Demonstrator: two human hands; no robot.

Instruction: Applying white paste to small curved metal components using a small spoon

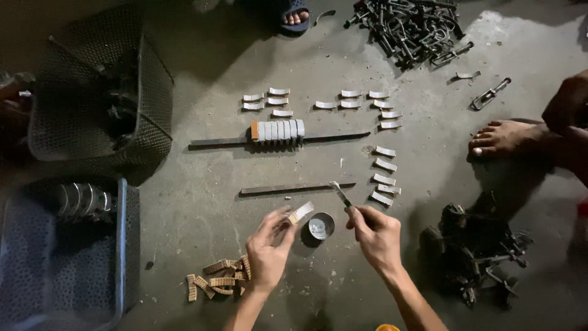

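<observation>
Grey concrete floor (202, 214) is spreading out under everything, and it is looking dusty and dim. Two big mesh baskets (92, 98) are sitting at the left. A heap of dark metal parts (407, 27) is lying at the top, and another dark heap (471, 251) is lying at the right. Two long flat bars (297, 187) are lying in the middle, with small curved pads (384, 165) drying in rows around them. A pile of brown pads (217, 279) is waiting low down. The left hand (268, 251) is pinching one curved pad (300, 213) over a small round tin (321, 225). The right hand (376, 236) is gripping a thin brush (340, 193). It looks like coating time; next the brush likely needs dipping.
</observation>
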